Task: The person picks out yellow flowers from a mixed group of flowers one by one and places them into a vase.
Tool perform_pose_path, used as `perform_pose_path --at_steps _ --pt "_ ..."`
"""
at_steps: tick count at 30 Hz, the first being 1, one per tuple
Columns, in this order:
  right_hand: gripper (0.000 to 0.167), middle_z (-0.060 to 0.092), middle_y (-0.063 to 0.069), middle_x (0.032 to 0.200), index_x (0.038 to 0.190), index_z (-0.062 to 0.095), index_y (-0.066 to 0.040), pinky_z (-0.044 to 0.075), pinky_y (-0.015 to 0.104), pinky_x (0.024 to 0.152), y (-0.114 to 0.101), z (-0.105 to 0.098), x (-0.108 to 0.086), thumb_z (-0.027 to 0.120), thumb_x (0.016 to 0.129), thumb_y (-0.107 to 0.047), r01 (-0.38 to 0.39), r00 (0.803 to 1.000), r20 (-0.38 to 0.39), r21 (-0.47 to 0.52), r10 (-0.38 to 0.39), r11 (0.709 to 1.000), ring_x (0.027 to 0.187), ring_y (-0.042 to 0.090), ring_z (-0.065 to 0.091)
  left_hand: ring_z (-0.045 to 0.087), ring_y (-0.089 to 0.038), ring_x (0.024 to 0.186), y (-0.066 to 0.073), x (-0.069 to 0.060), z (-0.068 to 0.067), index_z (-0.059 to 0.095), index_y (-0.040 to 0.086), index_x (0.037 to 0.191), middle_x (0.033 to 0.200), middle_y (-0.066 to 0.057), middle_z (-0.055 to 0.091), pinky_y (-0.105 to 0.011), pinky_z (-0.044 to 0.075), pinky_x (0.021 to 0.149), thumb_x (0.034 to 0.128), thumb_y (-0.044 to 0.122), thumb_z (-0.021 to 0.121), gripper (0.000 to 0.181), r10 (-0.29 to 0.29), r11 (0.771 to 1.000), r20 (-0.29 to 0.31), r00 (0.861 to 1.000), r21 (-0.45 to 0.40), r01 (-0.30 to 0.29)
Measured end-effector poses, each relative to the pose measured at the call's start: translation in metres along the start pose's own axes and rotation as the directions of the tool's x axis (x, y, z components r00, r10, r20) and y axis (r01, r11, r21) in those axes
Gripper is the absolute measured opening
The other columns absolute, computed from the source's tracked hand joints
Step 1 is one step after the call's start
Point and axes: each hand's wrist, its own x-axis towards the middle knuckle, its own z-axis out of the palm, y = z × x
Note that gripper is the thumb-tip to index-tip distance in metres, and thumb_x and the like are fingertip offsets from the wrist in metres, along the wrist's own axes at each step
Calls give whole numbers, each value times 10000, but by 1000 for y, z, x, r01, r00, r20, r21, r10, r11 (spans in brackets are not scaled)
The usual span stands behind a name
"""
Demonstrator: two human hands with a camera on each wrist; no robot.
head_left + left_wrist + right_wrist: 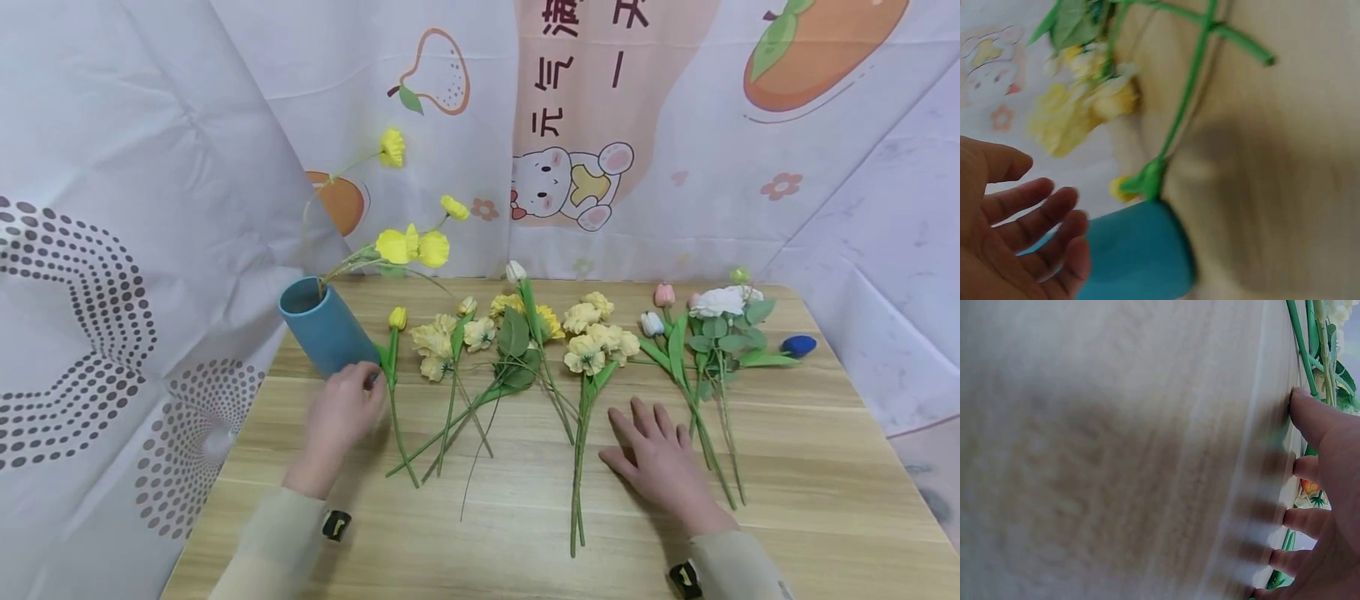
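Observation:
A blue vase [330,333] stands at the table's left, holding long-stemmed yellow flowers [412,247]. My left hand [347,410] is beside the lower part of the vase; in the left wrist view its fingers [1035,212] are loosely bent and hold nothing. Just right of that hand lies a yellow tulip [397,319], its bloom near the vase. With fingers spread, my right hand [660,454] rests on the table, fingertips touching the wood in the right wrist view. It lies between a bunch of cream flowers [588,354] and a white tulip [652,323].
Across the wooden table [525,517] lie several more artificial stems: pale yellow blooms [433,342], a white tulip with a long leaf [516,272], a white flower with round leaves [720,302] and a blue tulip [798,346]. A printed curtain [465,167] hangs behind.

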Motion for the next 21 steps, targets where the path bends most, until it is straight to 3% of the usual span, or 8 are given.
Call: perform_pose_path --at_steps 3,6,9,11,14,21 --pt "712 295 286 1610 1535 467 -126 172 807 1084 1 0 0 591 988 -565 10 1000 -10 -19 -10 1000 1455 598 197 631 -247 761 1 3 14 681 47 1168 958 -108 690 -420 512 584 1016 286 584 299 -87 996 154 984 43 82" --pt "702 311 285 1604 1533 474 -132 193 806 1082 1 1 -1 595 989 -558 18 1000 -19 -34 -19 999 1451 596 215 602 -239 692 0 7 25 663 64 1054 876 -107 668 -404 474 538 1026 358 577 308 -162 985 268 950 100 140" --pt "695 317 281 1603 1533 478 -140 200 806 1083 0 0 -1 600 988 -554 20 1000 -21 -41 -21 999 1451 593 222 571 -240 648 -2 9 34 609 95 902 771 -91 614 -396 440 523 1024 405 569 336 -227 972 342 912 137 191" --pt "692 319 279 1603 1532 479 -142 201 805 1084 0 0 -2 603 987 -551 20 1000 -23 -46 -21 999 1451 593 226 561 -244 631 -3 10 39 581 104 837 723 -88 582 -394 427 521 1017 398 581 345 -251 967 363 897 137 215" --pt "691 320 281 1601 1532 478 -141 208 807 1082 -1 0 -2 603 989 -548 25 999 -24 -60 -26 998 1448 594 232 558 -242 625 -5 11 43 568 103 793 708 -83 571 -385 423 523 1006 342 610 323 -263 965 366 893 119 235" --pt "675 326 290 1592 1527 481 -131 224 818 1064 -1 1 -2 609 993 -525 40 999 -32 -70 -42 997 1439 603 245 509 -198 554 -12 12 48 519 114 682 628 -43 526 -324 389 504 965 180 623 308 -245 967 345 906 25 252"
